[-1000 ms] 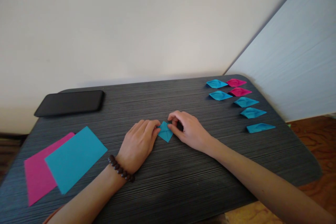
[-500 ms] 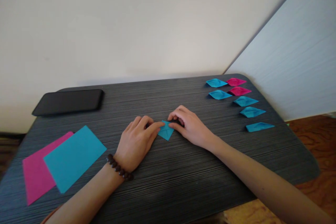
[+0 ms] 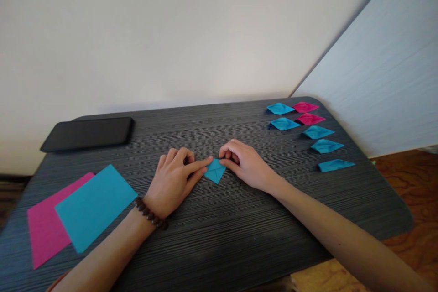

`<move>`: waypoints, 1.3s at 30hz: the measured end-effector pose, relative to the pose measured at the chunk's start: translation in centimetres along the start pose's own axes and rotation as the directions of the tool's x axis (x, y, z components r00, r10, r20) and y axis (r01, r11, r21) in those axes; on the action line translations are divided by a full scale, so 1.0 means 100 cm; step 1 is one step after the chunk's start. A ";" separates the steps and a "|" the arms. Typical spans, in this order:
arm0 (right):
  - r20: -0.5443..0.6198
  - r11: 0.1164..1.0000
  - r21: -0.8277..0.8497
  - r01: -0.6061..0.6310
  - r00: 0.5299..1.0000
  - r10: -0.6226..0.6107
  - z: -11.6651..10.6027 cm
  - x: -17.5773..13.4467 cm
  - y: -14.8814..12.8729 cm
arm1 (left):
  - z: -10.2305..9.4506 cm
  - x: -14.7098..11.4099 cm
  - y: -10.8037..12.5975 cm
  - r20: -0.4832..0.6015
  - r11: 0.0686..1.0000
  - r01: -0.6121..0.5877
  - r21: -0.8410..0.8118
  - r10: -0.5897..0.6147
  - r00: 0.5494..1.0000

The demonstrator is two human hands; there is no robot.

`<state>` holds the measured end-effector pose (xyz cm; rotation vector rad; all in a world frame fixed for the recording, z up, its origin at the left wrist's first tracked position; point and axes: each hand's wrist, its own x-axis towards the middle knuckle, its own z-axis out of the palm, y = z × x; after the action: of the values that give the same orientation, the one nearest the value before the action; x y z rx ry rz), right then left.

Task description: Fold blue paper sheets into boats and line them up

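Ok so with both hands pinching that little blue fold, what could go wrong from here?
1. The blue fold is small and only the fingertips of the left hand and right hand pin it, so it might slip and crease crooked.
2. The right forearm lies close to the nearest finished piece, so a sweep could knock it.
3. The blue sheet lies by the left forearm and could get nudged.

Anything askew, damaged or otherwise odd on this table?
Nothing stands out. Both hands, left and right, press a small blue folded paper flat on the table. Finished folded pieces lie in tidy rows; the flat sheets overlap loosely.
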<state>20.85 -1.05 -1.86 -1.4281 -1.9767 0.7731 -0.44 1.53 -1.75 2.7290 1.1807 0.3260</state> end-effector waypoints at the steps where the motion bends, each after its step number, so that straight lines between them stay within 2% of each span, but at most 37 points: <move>1: 0.015 1.000 0.011 0.008 1.000 -0.009 -0.002 0.001 0.001 | 0.000 0.000 0.000 0.007 1.000 0.003 0.001 -0.003 1.000; 6: 0.032 0.998 0.041 0.049 0.998 -0.050 -0.007 0.000 0.004 | 0.002 0.000 -0.001 -0.004 1.000 -0.009 -0.024 0.009 1.000; 12: -0.017 0.998 -0.023 0.053 0.998 -0.053 0.001 -0.002 0.000 | 0.005 0.001 -0.001 -0.018 0.999 -0.009 -0.048 0.008 1.000; 20: 0.068 0.998 0.018 0.066 0.995 -0.067 -0.009 -0.001 0.002 | 0.001 0.002 -0.004 0.008 0.999 0.009 -0.033 -0.009 1.000; 26: -0.040 0.995 -0.096 0.022 0.999 -0.026 0.005 -0.004 -0.006 | 0.003 0.001 -0.004 -0.011 0.999 -0.028 -0.028 0.028 1.000; 29: -0.035 0.993 -0.115 -0.006 0.999 0.002 0.009 -0.004 -0.010 | 0.003 0.001 -0.005 -0.015 0.999 -0.038 -0.020 0.037 0.999; 39: 0.018 0.996 0.006 -0.086 0.996 0.086 0.001 0.000 -0.011 | -0.001 0.003 -0.005 0.007 0.999 -0.041 -0.024 0.041 0.999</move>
<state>20.05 -1.40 -1.12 -1.5158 -1.9343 0.8318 -0.60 2.05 -1.77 2.7348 1.1134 0.3320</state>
